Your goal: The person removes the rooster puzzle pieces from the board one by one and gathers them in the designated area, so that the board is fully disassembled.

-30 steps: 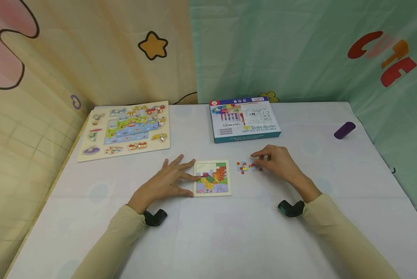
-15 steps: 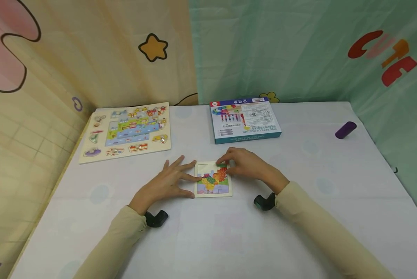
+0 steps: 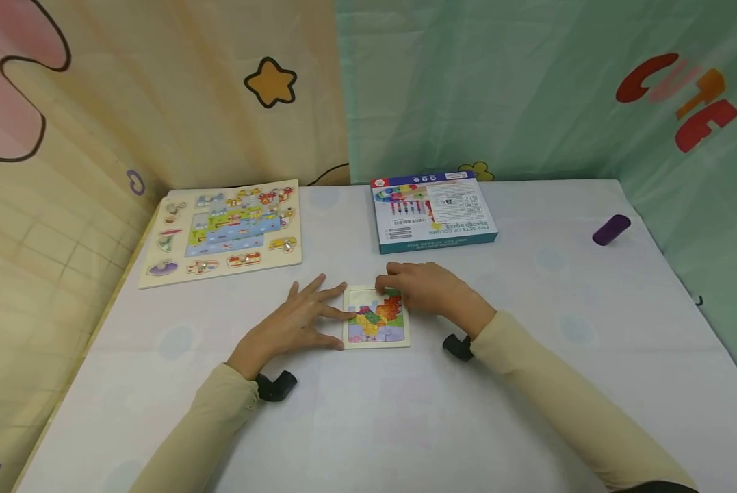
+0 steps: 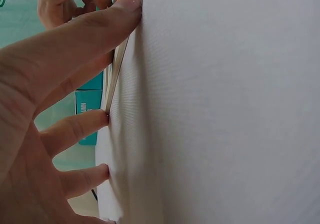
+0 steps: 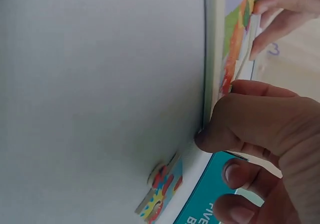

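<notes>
A small square jigsaw puzzle [image 3: 376,333] in a pale wooden frame lies before me, its picture a bird in orange, green and yellow; bare wood shows along its upper left. My left hand [image 3: 291,329] spreads its straight fingers against the frame's left side, the thumb at the near corner. My right hand [image 3: 432,291] curls over the far right corner, index finger and thumb pinching a puzzle piece that the fingers mostly hide. In the right wrist view, the thumb [image 5: 215,126] meets the frame's side. A loose puzzle piece [image 5: 162,191], red, yellow and blue, lies near that hand.
Stacked wooden picture boards [image 3: 220,233] lie at the back left. A flat teal and white box [image 3: 434,213] stands behind the puzzle. At the far right is a purple cylinder [image 3: 611,230]. Curtains [image 3: 497,89] hang along the table's back edge.
My right hand has moved left from the loose puzzle pieces to the puzzle's far right corner, its fingers now more curled over it. The left hand has stayed at the frame.
</notes>
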`<state>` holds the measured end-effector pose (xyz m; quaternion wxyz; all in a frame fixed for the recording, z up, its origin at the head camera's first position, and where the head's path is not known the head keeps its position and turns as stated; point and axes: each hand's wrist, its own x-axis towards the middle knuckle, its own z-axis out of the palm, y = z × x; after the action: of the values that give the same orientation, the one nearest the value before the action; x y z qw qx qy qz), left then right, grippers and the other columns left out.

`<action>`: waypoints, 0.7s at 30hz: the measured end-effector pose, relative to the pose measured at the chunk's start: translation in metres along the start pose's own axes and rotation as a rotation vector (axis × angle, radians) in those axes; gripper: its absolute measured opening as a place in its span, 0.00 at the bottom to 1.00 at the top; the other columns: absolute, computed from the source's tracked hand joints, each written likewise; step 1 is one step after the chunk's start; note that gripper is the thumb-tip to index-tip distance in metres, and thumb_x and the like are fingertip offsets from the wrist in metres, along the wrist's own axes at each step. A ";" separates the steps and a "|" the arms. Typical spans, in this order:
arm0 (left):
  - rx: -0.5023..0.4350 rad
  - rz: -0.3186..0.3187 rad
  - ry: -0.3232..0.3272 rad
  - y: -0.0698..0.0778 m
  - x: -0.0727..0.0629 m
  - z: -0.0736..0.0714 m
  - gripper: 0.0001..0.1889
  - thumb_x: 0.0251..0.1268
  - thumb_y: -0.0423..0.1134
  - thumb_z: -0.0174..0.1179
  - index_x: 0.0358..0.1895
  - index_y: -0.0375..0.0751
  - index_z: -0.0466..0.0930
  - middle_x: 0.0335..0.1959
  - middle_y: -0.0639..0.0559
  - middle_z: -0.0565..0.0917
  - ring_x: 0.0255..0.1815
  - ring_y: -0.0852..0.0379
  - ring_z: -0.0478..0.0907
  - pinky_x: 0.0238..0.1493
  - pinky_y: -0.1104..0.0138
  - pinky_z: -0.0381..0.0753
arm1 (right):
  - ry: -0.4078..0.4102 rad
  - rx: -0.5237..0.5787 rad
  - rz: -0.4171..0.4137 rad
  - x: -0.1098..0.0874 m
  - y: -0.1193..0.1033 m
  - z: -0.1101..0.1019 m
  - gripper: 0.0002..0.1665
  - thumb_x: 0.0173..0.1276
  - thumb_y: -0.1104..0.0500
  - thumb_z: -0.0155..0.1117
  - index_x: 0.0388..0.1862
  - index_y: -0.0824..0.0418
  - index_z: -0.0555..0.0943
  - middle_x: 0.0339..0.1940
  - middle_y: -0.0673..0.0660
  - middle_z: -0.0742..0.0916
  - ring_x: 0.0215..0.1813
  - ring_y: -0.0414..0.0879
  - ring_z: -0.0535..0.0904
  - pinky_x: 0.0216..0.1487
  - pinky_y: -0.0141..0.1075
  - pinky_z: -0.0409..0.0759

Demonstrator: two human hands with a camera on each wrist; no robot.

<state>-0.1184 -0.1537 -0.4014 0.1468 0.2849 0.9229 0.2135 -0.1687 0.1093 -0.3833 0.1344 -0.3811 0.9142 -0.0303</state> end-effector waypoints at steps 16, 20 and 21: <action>-0.004 0.006 0.007 -0.001 0.001 0.000 0.30 0.45 0.55 0.76 0.57 0.58 0.84 0.74 0.49 0.64 0.79 0.36 0.42 0.67 0.29 0.39 | 0.072 0.203 -0.015 0.000 0.011 0.010 0.16 0.63 0.57 0.66 0.50 0.47 0.76 0.44 0.45 0.78 0.42 0.43 0.75 0.43 0.37 0.79; -0.005 0.006 0.008 -0.001 0.001 0.000 0.30 0.45 0.55 0.76 0.57 0.58 0.84 0.74 0.50 0.64 0.79 0.36 0.42 0.66 0.29 0.39 | 0.067 0.231 0.004 -0.001 0.010 0.009 0.16 0.64 0.57 0.66 0.49 0.48 0.76 0.44 0.47 0.79 0.41 0.44 0.76 0.42 0.37 0.79; -0.005 0.006 0.009 -0.001 0.001 0.001 0.30 0.45 0.55 0.76 0.57 0.58 0.84 0.74 0.50 0.64 0.79 0.36 0.42 0.67 0.29 0.39 | 0.066 0.246 0.017 -0.002 0.010 0.008 0.16 0.64 0.57 0.66 0.51 0.48 0.76 0.45 0.47 0.80 0.41 0.44 0.76 0.43 0.38 0.79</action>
<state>-0.1195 -0.1541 -0.4028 0.1425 0.2863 0.9221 0.2176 -0.1720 0.1179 -0.3926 0.1505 -0.3528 0.9107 -0.1537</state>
